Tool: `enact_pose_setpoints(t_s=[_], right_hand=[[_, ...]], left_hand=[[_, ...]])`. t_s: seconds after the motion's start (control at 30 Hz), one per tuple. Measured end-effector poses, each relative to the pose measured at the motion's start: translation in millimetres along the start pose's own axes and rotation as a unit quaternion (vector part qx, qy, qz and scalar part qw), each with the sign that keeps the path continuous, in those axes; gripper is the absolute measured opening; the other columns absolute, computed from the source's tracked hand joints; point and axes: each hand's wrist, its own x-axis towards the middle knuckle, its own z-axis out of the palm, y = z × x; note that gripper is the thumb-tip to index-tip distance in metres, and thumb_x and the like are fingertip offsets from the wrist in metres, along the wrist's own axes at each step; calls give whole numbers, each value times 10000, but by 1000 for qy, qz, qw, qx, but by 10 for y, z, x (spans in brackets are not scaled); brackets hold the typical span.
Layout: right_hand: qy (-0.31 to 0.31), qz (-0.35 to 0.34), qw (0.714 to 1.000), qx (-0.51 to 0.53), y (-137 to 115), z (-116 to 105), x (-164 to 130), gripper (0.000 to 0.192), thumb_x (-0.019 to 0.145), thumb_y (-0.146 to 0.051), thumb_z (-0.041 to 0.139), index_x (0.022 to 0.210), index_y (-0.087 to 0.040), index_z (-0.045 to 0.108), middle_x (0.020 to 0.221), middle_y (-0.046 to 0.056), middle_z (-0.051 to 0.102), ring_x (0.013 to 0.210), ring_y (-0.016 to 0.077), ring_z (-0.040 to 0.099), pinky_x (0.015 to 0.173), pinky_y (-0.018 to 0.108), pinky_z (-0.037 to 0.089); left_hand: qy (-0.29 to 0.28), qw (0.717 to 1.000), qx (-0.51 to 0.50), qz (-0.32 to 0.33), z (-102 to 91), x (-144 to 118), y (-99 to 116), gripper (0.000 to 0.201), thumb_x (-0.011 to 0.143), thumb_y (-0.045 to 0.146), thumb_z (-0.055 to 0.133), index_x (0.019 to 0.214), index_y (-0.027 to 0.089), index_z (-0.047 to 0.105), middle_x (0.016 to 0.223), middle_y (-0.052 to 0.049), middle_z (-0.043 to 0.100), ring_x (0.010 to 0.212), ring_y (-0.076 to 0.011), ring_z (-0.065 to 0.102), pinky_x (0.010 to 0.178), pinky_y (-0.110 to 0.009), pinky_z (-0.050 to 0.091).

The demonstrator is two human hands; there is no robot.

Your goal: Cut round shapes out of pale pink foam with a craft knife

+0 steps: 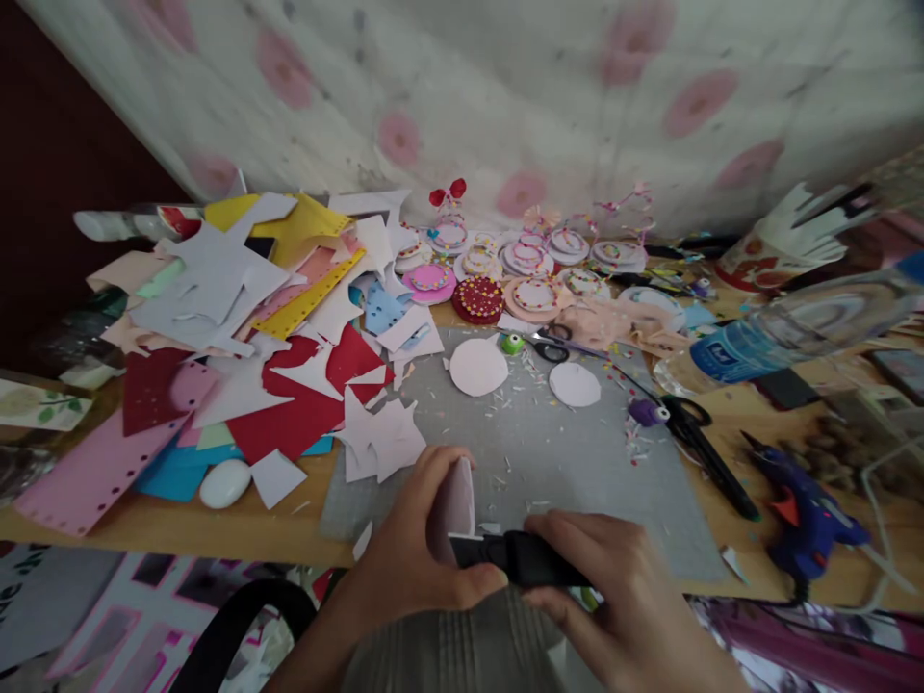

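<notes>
both hands at the near edge of the cutting mat

the left hand [415, 553] is closed around a pale pink paper piece [453, 505], which stands upright at the near edge of the grey cutting mat [570, 462]. the right hand [613, 587] is clamped on a black tool [516, 556] that touches the lower edge of this paper. the middle of the mat is mostly open, with two pale paper circles [477, 367] at its far side. a pile of paper scraps [238, 327] lies left of the mat, black scissors [704, 443] and a blue glue gun [805, 515] right of it.
</notes>
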Motion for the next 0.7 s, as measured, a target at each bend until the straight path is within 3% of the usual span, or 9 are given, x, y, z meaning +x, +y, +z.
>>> enact_pose_setpoints(t_s=[0.2,0.47,0.63,0.7], right_hand=[[8,5,1000,-3,12,49,12,308,933,-464,495,911,-179,607,746,74,694,583,175,632,512,274,389],[6,9,1000,-14,-1,59,3,317,919,-482,510,944,-184,617,753,71,704,598,177,650,524,264,425],[62,41,997,-24,94,109,-8,286,924,-428,520,1009,-169,605,704,50,691,532,163,635,488,247,425],[105,67,992,-27,162,108,-29,270,929,-403,515,1034,-167,594,661,33,670,476,149,601,454,238,404]], left_hand=[[16,1000,-15,-16,22,-7,-42,697,623,390,711,1241,230,430,1253,-98,448,1172,-329,437,1015,-448,346],[51,999,-6,15,26,27,-60,615,621,397,688,1171,219,477,1177,-85,484,1074,-296,478,922,-404,389],[105,990,41,88,53,36,-49,207,719,273,635,894,230,535,863,-12,466,829,-196,479,741,-325,385],[124,985,43,109,39,27,-62,156,746,276,617,861,234,521,827,-3,437,810,-190,456,728,-320,369]])
